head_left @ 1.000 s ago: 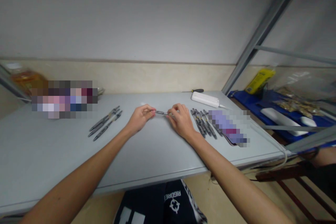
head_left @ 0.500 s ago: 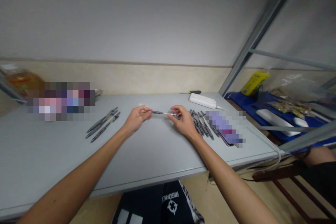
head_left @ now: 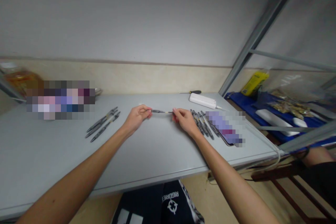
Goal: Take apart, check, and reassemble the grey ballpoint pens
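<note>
Between my two hands a slim grey pen (head_left: 159,111) is held level, just above the table. My left hand (head_left: 138,117) pinches its left end between thumb and fingertips. At the pen's right end my right hand (head_left: 183,119) is closed, with thumb and fingers together; the fingers hide that end. Several grey pens (head_left: 103,124) lie slantwise on the table to the left of my left hand. Another row of several pens (head_left: 203,122) lies close to the right of my right hand.
The grey table (head_left: 147,154) runs along the wall. Behind the right-hand pens lie a white power strip (head_left: 203,100) and a screwdriver (head_left: 195,92). A blurred-out phone-like thing (head_left: 224,127) is beside them. A metal frame post (head_left: 244,56) rises at right; another person's leg (head_left: 319,155) shows there.
My right hand's fingers have closed together at the pen's right end, where they were more spread before. My left hand stays almost still with its pinch.
</note>
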The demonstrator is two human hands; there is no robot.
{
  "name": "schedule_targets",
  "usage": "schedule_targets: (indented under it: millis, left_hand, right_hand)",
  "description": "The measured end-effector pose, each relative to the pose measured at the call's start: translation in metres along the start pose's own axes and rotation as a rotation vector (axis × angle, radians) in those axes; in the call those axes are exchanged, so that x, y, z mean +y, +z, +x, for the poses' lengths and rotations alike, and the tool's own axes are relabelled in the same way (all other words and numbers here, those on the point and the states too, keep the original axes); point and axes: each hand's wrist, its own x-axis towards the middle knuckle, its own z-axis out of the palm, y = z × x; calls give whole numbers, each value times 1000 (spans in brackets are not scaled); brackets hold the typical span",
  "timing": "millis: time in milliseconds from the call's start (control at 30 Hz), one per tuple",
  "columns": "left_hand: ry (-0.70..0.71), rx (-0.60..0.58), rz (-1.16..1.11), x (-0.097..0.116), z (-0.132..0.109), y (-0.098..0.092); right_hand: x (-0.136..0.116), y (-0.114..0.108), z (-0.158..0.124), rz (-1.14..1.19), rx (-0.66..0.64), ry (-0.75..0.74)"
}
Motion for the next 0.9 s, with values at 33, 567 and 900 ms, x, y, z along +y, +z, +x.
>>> schedule_targets:
  millis: [33,567,900]
  left_hand:
    - [-1,4,-6,-1,0,0]
    - [27,-4,8,-4,2,-1]
    - [142,-4,313,3,-2,3]
  right_hand:
    - [0,0,0,5,-4,10]
    - [3,0,4,238,97,57]
    - [-3,-4,3,319,139,94]
